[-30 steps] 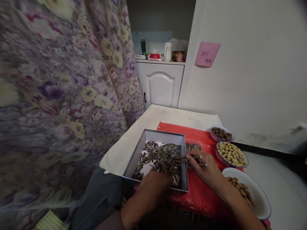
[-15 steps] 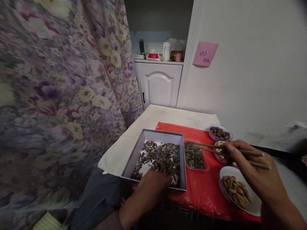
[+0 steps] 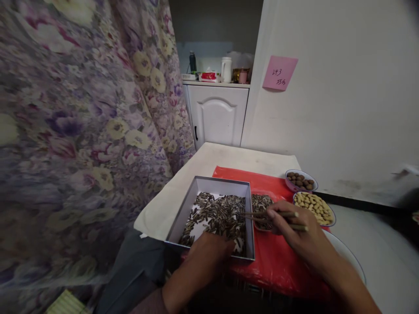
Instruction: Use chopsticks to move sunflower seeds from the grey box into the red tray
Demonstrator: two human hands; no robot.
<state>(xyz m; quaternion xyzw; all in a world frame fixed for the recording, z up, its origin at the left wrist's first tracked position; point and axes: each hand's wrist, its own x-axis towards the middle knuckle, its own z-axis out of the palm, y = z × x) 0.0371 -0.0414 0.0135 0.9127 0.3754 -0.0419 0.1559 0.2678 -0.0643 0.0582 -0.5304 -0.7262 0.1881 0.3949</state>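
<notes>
A grey box (image 3: pixel 193 201) half full of striped sunflower seeds (image 3: pixel 218 214) sits on a small table. My left hand (image 3: pixel 209 249) rests curled on the box's near edge, its fingers partly hidden. My right hand (image 3: pixel 294 233) is closed around a pair of wooden chopsticks (image 3: pixel 271 216) whose tips point left, over the box's right wall. A second, smaller pile of sunflower seeds (image 3: pixel 261 204) lies in a shallow red tray just right of the box, under the chopsticks.
A red sheet (image 3: pixel 271 261) covers the table's right part. Bowls of brown nuts (image 3: pixel 300 179) and peanuts (image 3: pixel 313 205) stand at the right, a white bowl (image 3: pixel 347 257) nearer. A floral curtain (image 3: pixel 81 131) hangs left; a white cabinet (image 3: pixel 218 115) stands behind.
My right hand swung the chopsticks out over the right-hand bowls half a second ago, then came back left to the box's edge. The left hand stayed put.
</notes>
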